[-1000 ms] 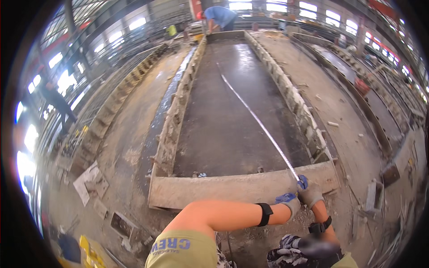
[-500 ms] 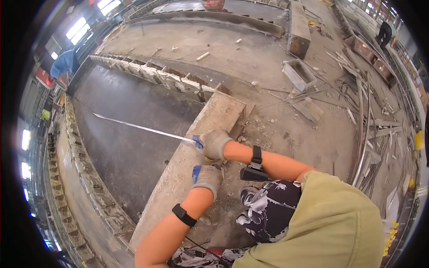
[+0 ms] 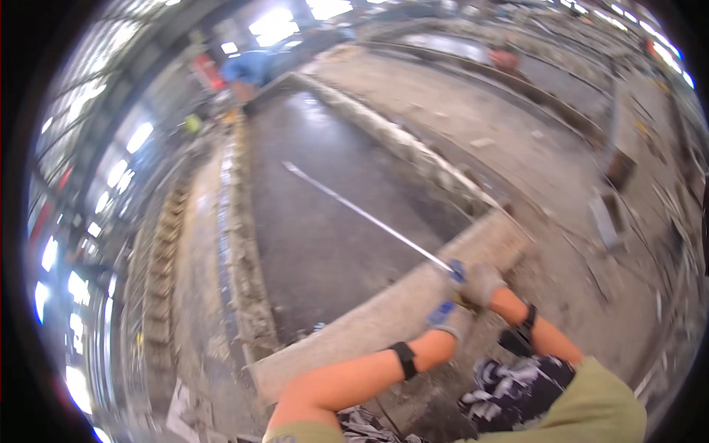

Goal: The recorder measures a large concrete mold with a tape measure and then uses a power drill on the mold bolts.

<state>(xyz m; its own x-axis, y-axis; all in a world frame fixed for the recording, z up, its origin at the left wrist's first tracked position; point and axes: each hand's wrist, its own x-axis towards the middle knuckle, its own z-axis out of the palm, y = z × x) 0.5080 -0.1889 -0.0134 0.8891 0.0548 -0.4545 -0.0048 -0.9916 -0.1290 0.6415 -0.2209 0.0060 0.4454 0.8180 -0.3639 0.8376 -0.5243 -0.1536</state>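
tape [image 3: 362, 213] stretched across dark bed [image 3: 317, 244], near end held at slab [image 3: 384, 317]. right hand [image 3: 481, 284] fingers closed on tape; left hand [image 3: 447, 319] beside, grip unclear. tape to be kept taut, flat.

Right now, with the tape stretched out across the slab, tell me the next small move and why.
Probably press the tape's near end flat onto the beam. Both gloved hands meet there: the right hand holds the tape where it reaches the beam, and the left hand rests just beside it. The blade runs out over the dark slab and looks unsupported, so steadying it first seems wise.
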